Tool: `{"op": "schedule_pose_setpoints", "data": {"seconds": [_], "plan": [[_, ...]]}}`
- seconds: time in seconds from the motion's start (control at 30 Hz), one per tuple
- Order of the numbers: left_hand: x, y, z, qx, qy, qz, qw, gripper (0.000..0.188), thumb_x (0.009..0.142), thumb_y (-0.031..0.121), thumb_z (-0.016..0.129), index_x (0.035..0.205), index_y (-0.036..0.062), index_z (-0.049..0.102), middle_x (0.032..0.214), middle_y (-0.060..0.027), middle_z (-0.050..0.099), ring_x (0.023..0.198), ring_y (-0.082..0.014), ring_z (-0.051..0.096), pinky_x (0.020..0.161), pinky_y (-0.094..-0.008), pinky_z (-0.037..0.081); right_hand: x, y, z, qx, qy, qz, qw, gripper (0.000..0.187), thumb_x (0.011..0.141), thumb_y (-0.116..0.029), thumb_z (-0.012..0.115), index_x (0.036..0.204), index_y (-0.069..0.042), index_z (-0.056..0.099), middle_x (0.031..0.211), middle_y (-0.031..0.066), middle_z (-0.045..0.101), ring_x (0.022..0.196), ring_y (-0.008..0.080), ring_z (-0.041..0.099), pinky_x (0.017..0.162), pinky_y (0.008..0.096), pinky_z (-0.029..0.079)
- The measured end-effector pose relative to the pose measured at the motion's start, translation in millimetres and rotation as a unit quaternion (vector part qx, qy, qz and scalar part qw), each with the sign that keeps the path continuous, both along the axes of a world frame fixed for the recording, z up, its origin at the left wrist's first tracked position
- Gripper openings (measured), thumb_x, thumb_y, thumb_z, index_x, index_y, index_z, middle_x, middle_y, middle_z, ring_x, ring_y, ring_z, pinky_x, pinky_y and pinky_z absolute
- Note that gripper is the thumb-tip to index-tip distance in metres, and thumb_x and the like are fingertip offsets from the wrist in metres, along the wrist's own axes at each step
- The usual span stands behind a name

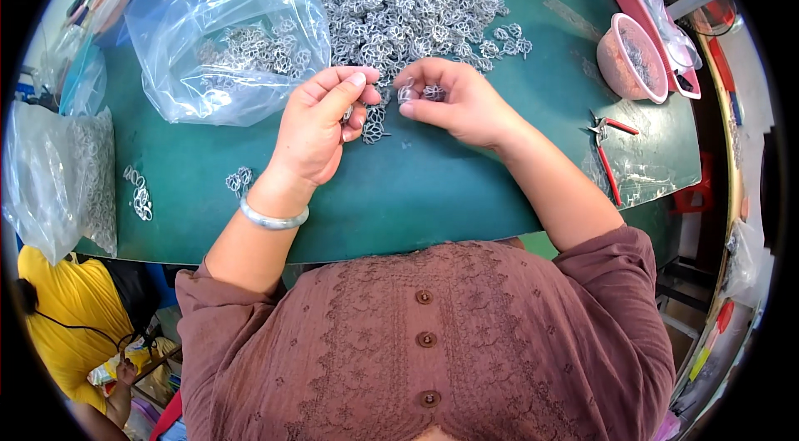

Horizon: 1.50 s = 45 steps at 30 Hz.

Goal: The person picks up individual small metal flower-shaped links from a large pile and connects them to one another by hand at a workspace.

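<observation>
Both my hands are close together over the near edge of a large heap of silver openwork metal pieces (408, 4), flower-like in outline. Thumb and fingertips of my left hand (320, 121) are pinched together, and a bit of a silver piece shows between its curled fingers. My right hand (466, 104) has thumb and forefinger closed on a silver openwork piece (406, 93), with more silver metal inside the palm. A few loose pieces (376, 126) lie on the table just below and between the hands. A small cluster (240, 180) rests beside my left wrist.
On the green table (416, 200), a clear plastic bag (162, 79) holding similar pieces stands left of the heap. Another filled bag (96, 183) sits at the left edge. Red-handled pliers (606, 158) and a pink basket (612, 66) are at right. A person in yellow (75, 308) is at lower left.
</observation>
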<state>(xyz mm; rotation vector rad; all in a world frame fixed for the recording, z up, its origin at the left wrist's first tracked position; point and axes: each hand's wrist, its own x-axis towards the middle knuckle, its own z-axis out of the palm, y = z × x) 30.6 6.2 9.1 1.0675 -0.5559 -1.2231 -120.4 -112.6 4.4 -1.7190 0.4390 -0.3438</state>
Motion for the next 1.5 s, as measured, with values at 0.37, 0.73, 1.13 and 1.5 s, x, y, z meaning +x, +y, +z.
{"op": "schedule_pose_setpoints", "data": {"seconds": [0.37, 0.73, 1.13, 1.5], "plan": [[-10.7, 0.8, 4.5, 0.045, -0.031, -0.065, 0.996, 0.012, 0.084, 0.015, 0.053, 0.088, 0.0049, 0.059, 0.07, -0.0002, 0.056, 0.052, -0.002, 0.043, 0.044, -0.0137, 0.032, -8.1, -1.1, 7.8, 0.269, -0.066, 0.023, 0.96, 0.027, 0.074, -0.005, 0.063, 0.099, -0.005, 0.053, 0.076, -0.0016, 0.051, 0.059, 0.0039, 0.045, 0.049, 0.0172, 0.035], [-15.6, 3.5, 4.8, 0.033, -0.013, -0.081, 0.996, 0.012, 0.084, 0.016, 0.054, 0.085, 0.0046, 0.06, 0.067, -0.0006, 0.057, 0.05, -0.0023, 0.045, 0.042, -0.0132, 0.032, -6.2, -1.3, 1.1, 0.309, -0.059, 0.034, 0.949, 0.026, 0.079, -0.012, 0.06, 0.103, -0.004, 0.055, 0.082, 0.0029, 0.059, 0.056, 0.0045, 0.045, 0.048, 0.0169, 0.035], [-17.6, 2.9, 5.6, 0.051, -0.011, -0.066, 0.996, 0.01, 0.083, 0.014, 0.056, 0.082, 0.005, 0.06, 0.066, -0.0003, 0.057, 0.049, -0.0021, 0.045, 0.041, -0.013, 0.032, -6.6, -0.5, -1.3, 0.296, -0.059, 0.046, 0.952, 0.027, 0.079, -0.01, 0.059, 0.106, -0.004, 0.055, 0.081, 0.0023, 0.059, 0.057, 0.0041, 0.045, 0.048, 0.0164, 0.036], [-20.2, 5.3, -1.7, -0.034, -0.229, 0.004, 0.973, 0.007, 0.081, 0.007, 0.057, 0.086, 0.0029, 0.059, 0.068, 0.0015, 0.056, 0.055, -0.002, 0.044, 0.049, -0.0152, 0.036, -34.6, -31.5, 46.8, -0.092, -0.044, -0.148, 0.984, 0.02, 0.08, -0.007, 0.053, 0.099, -0.005, 0.058, 0.079, -0.0015, 0.056, 0.071, 0.0052, 0.05, 0.065, 0.0183, 0.041]]}}
